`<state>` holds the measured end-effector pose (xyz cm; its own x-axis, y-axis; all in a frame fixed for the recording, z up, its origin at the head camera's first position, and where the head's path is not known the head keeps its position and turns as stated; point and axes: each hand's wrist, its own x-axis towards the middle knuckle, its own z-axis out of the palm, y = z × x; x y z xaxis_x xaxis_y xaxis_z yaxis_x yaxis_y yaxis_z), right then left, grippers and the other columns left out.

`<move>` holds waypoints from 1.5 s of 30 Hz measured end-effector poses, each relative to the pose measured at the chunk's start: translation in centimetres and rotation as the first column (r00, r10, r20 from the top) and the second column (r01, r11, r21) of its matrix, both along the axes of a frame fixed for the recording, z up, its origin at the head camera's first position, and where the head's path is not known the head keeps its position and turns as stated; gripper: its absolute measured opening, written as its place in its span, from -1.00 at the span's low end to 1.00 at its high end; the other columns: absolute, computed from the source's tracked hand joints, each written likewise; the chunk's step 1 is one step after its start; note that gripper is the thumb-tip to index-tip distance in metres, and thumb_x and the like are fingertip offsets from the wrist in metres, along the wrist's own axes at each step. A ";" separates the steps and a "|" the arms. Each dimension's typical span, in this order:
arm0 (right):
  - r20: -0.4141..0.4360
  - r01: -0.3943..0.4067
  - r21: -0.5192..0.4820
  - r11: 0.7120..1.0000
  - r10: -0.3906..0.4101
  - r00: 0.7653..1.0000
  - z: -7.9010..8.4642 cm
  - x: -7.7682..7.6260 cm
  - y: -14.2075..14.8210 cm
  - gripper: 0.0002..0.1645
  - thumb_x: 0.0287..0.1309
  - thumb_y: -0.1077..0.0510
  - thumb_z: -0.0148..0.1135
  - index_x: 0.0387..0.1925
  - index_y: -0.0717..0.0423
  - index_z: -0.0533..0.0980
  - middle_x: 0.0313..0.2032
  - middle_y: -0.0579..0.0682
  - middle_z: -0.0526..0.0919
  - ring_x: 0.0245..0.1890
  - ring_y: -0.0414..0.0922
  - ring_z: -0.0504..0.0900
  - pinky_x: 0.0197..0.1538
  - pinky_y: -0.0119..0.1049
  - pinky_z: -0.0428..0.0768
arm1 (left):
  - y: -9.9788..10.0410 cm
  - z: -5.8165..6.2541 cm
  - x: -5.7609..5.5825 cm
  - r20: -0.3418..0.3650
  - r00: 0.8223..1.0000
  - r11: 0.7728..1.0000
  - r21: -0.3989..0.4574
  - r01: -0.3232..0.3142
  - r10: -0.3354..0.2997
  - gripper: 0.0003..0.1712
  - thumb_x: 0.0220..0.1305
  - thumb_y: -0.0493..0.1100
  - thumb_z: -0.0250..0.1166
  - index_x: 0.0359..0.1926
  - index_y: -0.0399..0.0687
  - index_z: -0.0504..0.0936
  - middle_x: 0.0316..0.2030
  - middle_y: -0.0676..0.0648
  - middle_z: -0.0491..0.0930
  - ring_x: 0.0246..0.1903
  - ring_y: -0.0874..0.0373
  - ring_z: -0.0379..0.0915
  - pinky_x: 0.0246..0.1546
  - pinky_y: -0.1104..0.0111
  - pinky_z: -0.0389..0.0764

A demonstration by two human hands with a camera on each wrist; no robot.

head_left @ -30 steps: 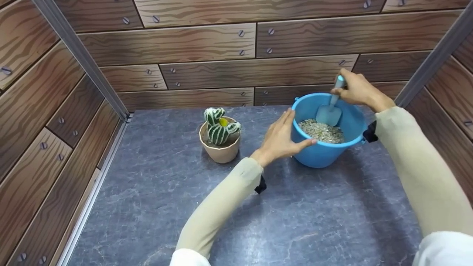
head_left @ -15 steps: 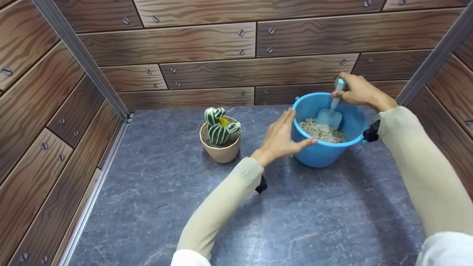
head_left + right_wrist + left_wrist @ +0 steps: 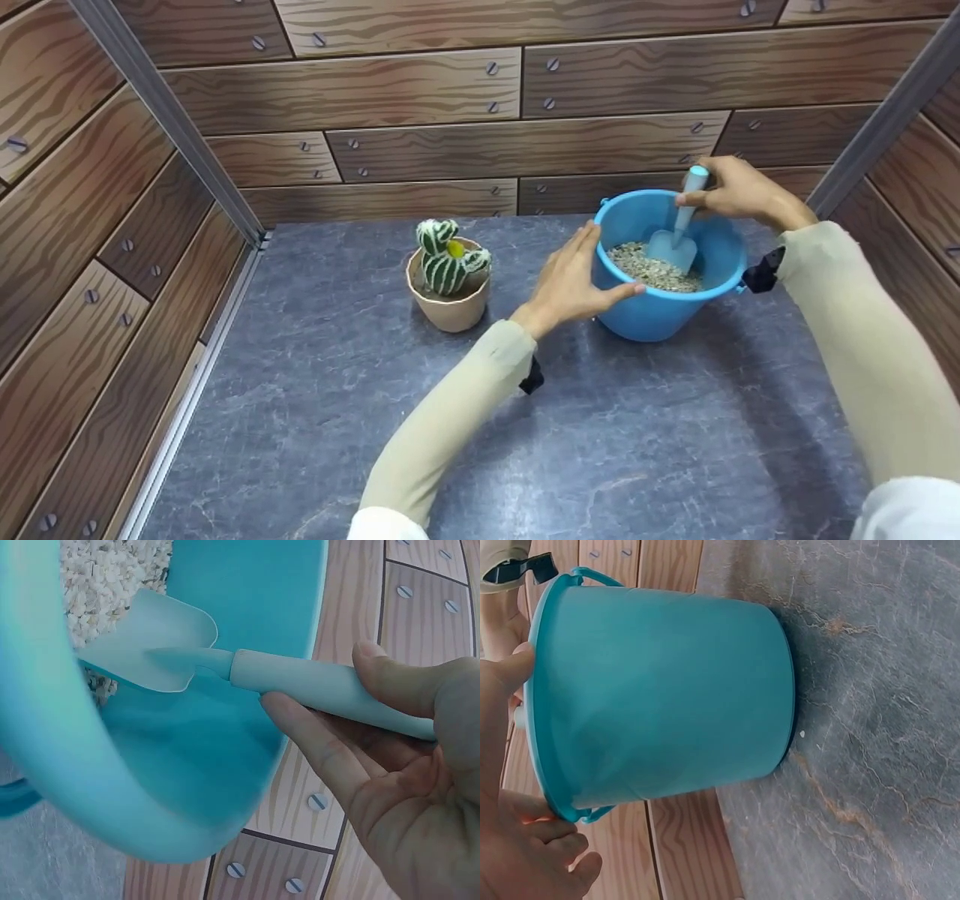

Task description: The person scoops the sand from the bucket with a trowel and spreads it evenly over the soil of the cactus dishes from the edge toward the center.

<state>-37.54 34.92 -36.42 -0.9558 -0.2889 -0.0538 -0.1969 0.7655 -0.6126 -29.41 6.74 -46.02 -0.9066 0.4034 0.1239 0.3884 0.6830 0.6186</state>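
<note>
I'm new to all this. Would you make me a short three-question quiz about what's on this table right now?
1. True or false: the left hand rests against the outside of the blue bucket.
2. What does the right hand hold? A) the cactus pot B) the small scoop C) a brush
3. Fill in: the scoop's blade is down in the ______ inside the bucket.

Key
1. True; the fingers lie along the bucket's side and rim.
2. B, the small scoop, held by its handle.
3. Gravel. The cactus pot stands apart, on the bucket's left in the head view.
</note>
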 end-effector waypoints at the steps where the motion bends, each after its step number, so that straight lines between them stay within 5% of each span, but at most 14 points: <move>1: 0.004 0.000 -0.008 1.000 0.000 1.000 0.0 0.0 0.1 -0.70 0.49 0.08 0.34 -0.07 0.28 0.53 -0.20 0.21 0.70 -0.31 -0.18 0.77 -0.17 -0.21 0.82 | 0.0 0.0 0.0 0.000 1.000 1.000 0.001 0.000 0.000 0.38 0.20 0.63 0.31 0.74 0.02 -0.06 0.73 -0.02 -0.09 0.70 0.05 -0.12 0.68 -0.03 0.07; 23: 0.149 -0.011 -0.203 0.979 0.042 0.988 -0.6 0.6 1.1 -0.64 0.55 0.16 0.25 0.10 0.41 0.47 -0.12 0.15 0.76 -0.18 -0.12 0.83 -0.01 -0.18 0.82 | -0.1 -0.1 0.0 -0.009 1.000 1.000 0.025 0.008 -0.008 0.38 0.20 0.61 0.33 0.74 0.02 -0.06 0.73 -0.04 -0.08 0.70 0.03 -0.09 0.67 -0.02 0.11; 45: 0.195 -0.016 -0.298 0.954 0.078 0.978 -0.8 1.6 1.2 -0.62 0.56 0.15 0.24 0.11 0.44 0.47 -0.10 0.13 0.78 -0.14 -0.10 0.83 0.01 -0.15 0.82 | -0.1 -0.4 0.0 -0.027 1.000 0.999 0.044 0.013 -0.012 0.38 0.20 0.59 0.35 0.74 -0.02 -0.02 0.73 -0.03 -0.08 0.70 -0.01 -0.08 0.67 -0.03 0.10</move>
